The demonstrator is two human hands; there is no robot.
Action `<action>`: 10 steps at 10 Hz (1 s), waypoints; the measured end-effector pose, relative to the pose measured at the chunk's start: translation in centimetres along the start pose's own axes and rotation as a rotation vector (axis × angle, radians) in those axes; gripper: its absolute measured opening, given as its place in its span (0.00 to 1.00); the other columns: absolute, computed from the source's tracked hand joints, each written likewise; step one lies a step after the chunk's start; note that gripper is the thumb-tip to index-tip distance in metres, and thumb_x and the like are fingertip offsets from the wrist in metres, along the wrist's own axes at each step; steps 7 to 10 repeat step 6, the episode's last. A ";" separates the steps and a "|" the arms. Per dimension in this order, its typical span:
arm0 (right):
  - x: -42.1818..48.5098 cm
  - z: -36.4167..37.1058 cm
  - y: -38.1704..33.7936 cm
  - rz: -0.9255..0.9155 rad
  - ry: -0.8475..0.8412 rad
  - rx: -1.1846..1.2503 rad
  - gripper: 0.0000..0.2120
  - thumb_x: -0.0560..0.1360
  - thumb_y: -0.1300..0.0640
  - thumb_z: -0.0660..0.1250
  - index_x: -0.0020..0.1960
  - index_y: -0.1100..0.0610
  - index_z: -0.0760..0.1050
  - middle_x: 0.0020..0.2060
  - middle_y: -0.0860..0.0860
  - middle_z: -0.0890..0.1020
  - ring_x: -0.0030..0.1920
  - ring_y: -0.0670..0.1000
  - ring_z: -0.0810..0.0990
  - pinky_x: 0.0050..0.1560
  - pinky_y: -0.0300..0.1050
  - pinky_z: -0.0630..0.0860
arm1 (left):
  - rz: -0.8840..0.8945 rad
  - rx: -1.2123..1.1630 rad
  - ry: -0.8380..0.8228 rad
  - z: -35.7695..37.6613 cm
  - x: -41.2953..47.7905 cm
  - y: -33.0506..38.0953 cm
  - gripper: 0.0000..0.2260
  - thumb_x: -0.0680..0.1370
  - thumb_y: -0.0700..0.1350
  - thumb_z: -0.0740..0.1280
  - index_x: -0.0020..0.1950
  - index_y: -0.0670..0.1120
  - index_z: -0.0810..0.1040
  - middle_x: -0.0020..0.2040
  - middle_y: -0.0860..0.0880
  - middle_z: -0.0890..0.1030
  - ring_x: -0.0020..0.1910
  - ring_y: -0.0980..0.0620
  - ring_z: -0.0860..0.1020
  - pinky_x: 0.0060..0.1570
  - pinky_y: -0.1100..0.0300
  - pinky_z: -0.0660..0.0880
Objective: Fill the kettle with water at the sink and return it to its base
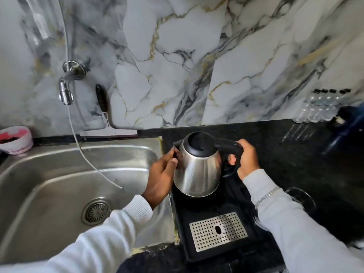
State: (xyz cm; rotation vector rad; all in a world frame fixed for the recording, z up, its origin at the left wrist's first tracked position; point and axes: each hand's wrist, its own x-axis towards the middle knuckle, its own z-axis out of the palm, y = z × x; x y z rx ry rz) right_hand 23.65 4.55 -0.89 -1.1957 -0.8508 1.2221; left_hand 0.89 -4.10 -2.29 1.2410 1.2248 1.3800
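Note:
A steel kettle [198,172] with a black lid and black handle sits upright at the back of a black tray [189,247], just right of the sink. My right hand [246,158] is wrapped around the handle. My left hand [162,174] rests against the kettle's left side, thumb and fingers touching its spout. The kettle's base is hidden beneath it. The steel sink [59,184] lies to the left, with a chrome wall tap [66,91] above its back edge.
A perforated steel drip plate [217,230] fills the tray's front. A thin hose [86,160] hangs from the wall into the sink. A pink tub [16,139] stands at far left, several water bottles [317,109] at back right, and a black-handled tool [102,101] leans on the wall.

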 end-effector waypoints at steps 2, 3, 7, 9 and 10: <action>0.6 -3.1 1.8 0.060 -0.013 -0.023 0.15 0.66 0.53 0.60 0.24 0.57 0.66 0.17 0.53 0.65 0.20 0.53 0.61 0.25 0.47 0.56 | -0.083 0.029 -0.085 1.6 -0.2 -0.9 0.19 0.81 0.37 0.59 0.72 0.38 0.68 0.71 0.41 0.74 0.70 0.49 0.72 0.74 0.48 0.66; 0.7 -3.7 2.7 0.094 -0.024 -0.019 0.15 0.66 0.52 0.59 0.24 0.58 0.65 0.17 0.53 0.65 0.21 0.53 0.61 0.27 0.48 0.55 | -0.075 0.075 -0.109 1.6 -0.5 -1.2 0.19 0.81 0.36 0.59 0.72 0.39 0.69 0.70 0.45 0.75 0.62 0.66 0.75 0.68 0.66 0.70; 0.8 -4.3 1.4 0.013 0.018 -0.122 0.12 0.67 0.55 0.63 0.28 0.60 0.75 0.21 0.52 0.77 0.29 0.55 0.74 0.36 0.47 0.71 | -0.085 0.110 -0.201 0.4 0.3 -0.7 0.18 0.81 0.39 0.61 0.71 0.39 0.70 0.70 0.45 0.75 0.70 0.55 0.72 0.70 0.64 0.69; 0.8 -4.3 1.4 0.013 0.018 -0.122 0.12 0.67 0.55 0.63 0.28 0.60 0.75 0.21 0.52 0.77 0.29 0.55 0.74 0.36 0.47 0.71 | -0.085 0.110 -0.201 0.4 0.3 -0.7 0.18 0.81 0.39 0.61 0.71 0.39 0.70 0.70 0.45 0.75 0.70 0.55 0.72 0.70 0.64 0.69; 0.8 -4.3 1.4 0.013 0.018 -0.122 0.12 0.67 0.55 0.63 0.28 0.60 0.75 0.21 0.52 0.77 0.29 0.55 0.74 0.36 0.47 0.71 | -0.085 0.110 -0.201 0.4 0.3 -0.7 0.18 0.81 0.39 0.61 0.71 0.39 0.70 0.70 0.45 0.75 0.70 0.55 0.72 0.70 0.64 0.69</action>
